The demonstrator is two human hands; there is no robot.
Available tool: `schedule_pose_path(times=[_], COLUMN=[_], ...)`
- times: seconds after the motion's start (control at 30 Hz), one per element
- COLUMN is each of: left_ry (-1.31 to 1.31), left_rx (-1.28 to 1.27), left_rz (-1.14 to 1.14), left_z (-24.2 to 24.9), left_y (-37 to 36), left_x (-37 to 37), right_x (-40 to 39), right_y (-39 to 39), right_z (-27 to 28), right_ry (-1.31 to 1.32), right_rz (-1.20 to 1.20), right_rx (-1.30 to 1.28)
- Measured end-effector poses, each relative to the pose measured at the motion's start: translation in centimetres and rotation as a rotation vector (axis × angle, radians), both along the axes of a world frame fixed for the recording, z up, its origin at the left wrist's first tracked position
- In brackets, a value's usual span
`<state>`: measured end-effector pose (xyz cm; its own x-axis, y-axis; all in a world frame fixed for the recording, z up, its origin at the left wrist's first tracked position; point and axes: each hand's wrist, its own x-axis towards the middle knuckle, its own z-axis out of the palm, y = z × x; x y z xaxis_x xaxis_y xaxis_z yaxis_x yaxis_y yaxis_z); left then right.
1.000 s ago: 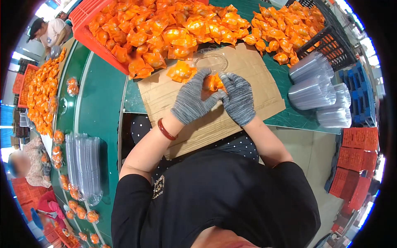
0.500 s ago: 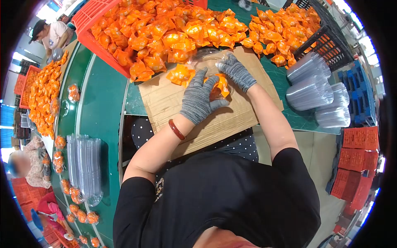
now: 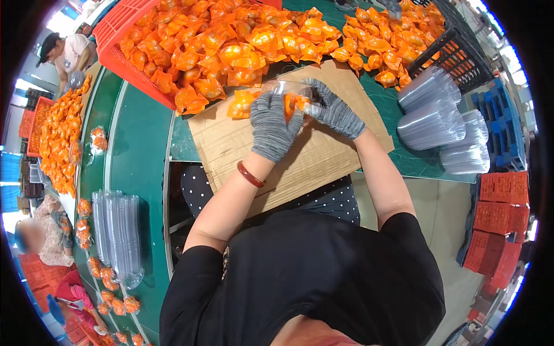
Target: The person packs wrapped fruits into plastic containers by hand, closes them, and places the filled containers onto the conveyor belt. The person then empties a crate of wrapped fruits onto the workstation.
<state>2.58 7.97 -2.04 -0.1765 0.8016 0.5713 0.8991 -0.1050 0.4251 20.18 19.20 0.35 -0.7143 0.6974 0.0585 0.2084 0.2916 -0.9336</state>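
Hands and wrapped fruit on a cardboard sheet [image 3: 340, 161], with 12 o'clock straight ahead of the wearer and the sheet as the dial's centre. The left hand [image 3: 272, 127], gloved in grey knit, is closed around the near side of 1 wrapped fruit [image 3: 296, 102], above the sheet's far half; its thumb and fingers probably steady the slippery orange film. The right hand [image 3: 336, 112], gloved alike, meets it from 3 o'clock with fingers curled; whether they grip the film or only touch it cannot be told. Just beyond the fingers, at 12 o'clock, lies a clear plastic container [image 3: 284, 87], presumably kept there for short reach. A second wrapped fruit [image 3: 239, 104] rests on the sheet, at 9 o'clock from the held piece. The red crate [image 3: 135, 75] at 10 o'clock and the black crate [image 3: 455, 56] at 2 o'clock appear tilted, which would let their contents slide onto the green table [image 3: 186, 138] within arm's reach. Clear cups [image 3: 431, 124] at 3 o'clock and a clear stack [image 3: 118, 230] at 8 o'clock are nested, likely to save space. Another person's gloved hand [image 3: 393, 8] is at 1 o'clock, above the farther heap [image 3: 378, 40]. No brand, label or writing is legible.
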Motion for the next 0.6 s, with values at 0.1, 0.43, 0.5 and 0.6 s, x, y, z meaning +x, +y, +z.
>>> schedule_pose_path(times=[0.1,0.43,0.5,0.6], left_ry=[-0.116,-0.832,-0.775,-0.484], left_rx=[0.026,-0.086,-0.019,-0.023], left_rz=[-0.071,-0.082,0.010,-0.034], left_z=[0.0,1.5,1.0,1.0], left_y=[-1.3,-3.0,-2.8,-2.8], left_x=[-0.3,-0.6,-0.8,-1.8], right_x=[-0.1,-0.2,0.1,0.6], right_y=[-0.3,-1.5,-2.0,-2.5], right_z=[0.4,-0.4,-0.6,-0.8], right_ry=[-0.114,-0.055,-0.020,0.047], right_rz=[-0.086,-0.168,-0.151,-0.054], right_rx=[0.034,0.126,0.125,0.180])
